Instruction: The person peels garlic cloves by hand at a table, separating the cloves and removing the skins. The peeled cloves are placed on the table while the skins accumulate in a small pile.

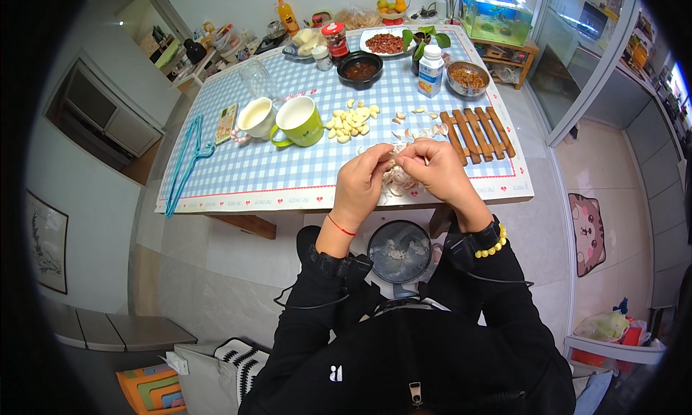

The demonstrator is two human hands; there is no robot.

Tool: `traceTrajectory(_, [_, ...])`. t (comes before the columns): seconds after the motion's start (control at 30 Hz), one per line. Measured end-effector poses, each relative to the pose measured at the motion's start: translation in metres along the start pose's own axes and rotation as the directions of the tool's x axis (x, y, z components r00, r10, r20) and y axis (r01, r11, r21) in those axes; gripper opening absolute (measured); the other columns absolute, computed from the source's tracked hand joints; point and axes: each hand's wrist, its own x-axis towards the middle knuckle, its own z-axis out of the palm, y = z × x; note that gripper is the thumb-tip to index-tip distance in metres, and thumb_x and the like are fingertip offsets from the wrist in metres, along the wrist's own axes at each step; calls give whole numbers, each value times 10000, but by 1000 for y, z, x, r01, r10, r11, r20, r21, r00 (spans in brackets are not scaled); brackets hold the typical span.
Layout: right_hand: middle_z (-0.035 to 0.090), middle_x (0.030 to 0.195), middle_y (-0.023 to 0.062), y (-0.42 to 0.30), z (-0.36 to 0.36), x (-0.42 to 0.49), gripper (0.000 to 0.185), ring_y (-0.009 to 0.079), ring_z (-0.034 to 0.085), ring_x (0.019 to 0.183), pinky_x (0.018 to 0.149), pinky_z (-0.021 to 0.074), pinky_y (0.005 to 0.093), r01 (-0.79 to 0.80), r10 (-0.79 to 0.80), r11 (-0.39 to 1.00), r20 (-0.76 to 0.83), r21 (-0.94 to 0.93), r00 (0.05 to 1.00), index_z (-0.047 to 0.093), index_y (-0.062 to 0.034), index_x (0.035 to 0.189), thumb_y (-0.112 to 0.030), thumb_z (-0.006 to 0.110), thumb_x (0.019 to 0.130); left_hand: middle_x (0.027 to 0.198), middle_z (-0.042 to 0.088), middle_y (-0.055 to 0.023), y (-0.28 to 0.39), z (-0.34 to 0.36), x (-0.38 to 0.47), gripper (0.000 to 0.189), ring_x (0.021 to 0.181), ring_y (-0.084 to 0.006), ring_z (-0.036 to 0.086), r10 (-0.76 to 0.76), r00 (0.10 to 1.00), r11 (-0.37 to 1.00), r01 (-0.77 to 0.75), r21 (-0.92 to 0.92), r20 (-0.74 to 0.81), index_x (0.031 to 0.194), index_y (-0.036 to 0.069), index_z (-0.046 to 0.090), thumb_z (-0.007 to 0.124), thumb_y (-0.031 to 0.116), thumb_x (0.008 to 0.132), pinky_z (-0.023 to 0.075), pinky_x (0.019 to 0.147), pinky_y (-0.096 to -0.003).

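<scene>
My left hand point(361, 180) and my right hand point(439, 169) meet over the front edge of the table, thumbs and forefingers pinched together. Between the fingertips is a garlic clove point(394, 161), mostly hidden by them. Beneath lies a heap of papery garlic skins point(399, 183), partly covered by my hands. Beyond my left hand is a pile of peeled garlic cloves point(348, 124). A few unpeeled cloves point(399, 116) and loose skins are scattered past my fingers. To the right of my right hand sits a slatted wooden trivet point(476, 135).
Left of the peeled cloves stand a green mug point(309, 131) and a white bowl point(250, 124). Blue hangers point(186, 164) lie at the left edge. Farther back are a black bowl point(346, 79), a carton point(431, 77) and a metal bowl point(481, 92). Below the table edge is a round bin point(400, 272).
</scene>
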Motion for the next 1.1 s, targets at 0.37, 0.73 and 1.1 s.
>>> traceTrajectory(0.37, [618, 766, -5, -7, -4, -2, 179, 52, 530, 677, 595, 433, 242, -55, 54, 997, 21, 62, 998, 756, 46, 922, -132, 748, 916, 952, 729, -134, 1, -2, 0, 245, 851, -258, 743, -37, 999, 995, 40, -87, 27, 1120, 14, 616, 681, -77, 902, 590, 730, -328])
traceTrajectory(0.73, [645, 788, 1, -1, -1, -5, 177, 54, 549, 708, 632, 445, 229, -10, 12, 998, -26, 67, 1000, 760, 47, 941, -126, 728, 922, 963, 715, -99, 3, -2, -1, 203, 883, -167, 739, -127, 989, 981, 136, -139, 71, 1121, -12, 591, 657, -78, 940, 600, 782, -285])
traceTrajectory(1.1, [566, 701, -32, 5, 10, -5, 153, 37, 493, 664, 597, 429, 227, -26, 41, 995, -150, 101, 988, 722, 26, 898, -127, 714, 908, 991, 727, -124, 3, 18, -8, 166, 869, -173, 733, -327, 945, 854, 291, -432, -11, 1085, -34, 685, 689, -51, 920, 595, 761, -283])
